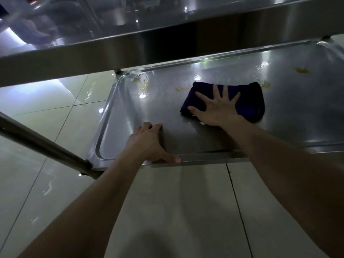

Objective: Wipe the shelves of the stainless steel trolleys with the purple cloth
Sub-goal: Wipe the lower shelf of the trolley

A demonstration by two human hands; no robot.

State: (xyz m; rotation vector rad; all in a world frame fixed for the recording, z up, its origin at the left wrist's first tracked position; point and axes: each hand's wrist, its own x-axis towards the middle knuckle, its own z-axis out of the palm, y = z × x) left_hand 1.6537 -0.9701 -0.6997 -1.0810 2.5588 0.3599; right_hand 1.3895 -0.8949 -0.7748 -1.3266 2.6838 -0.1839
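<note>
A folded purple cloth (pixel 247 97) lies flat on the lower stainless steel shelf (pixel 149 112) of the trolley. My right hand (pixel 216 108) presses down on the cloth with fingers spread wide. My left hand (pixel 150 144) rests on the shelf's near rim, fingers curled on the surface and thumb along the front edge. Yellowish food smears (pixel 301 70) and wet patches (pixel 140 79) sit along the far side of the shelf, beyond and beside the cloth.
The trolley's upper shelf (pixel 130 45) overhangs the far half of the view. A steel trolley leg (pixel 46 144) slants across the left. Glossy pale floor tiles (pixel 176 211) lie below and to the left.
</note>
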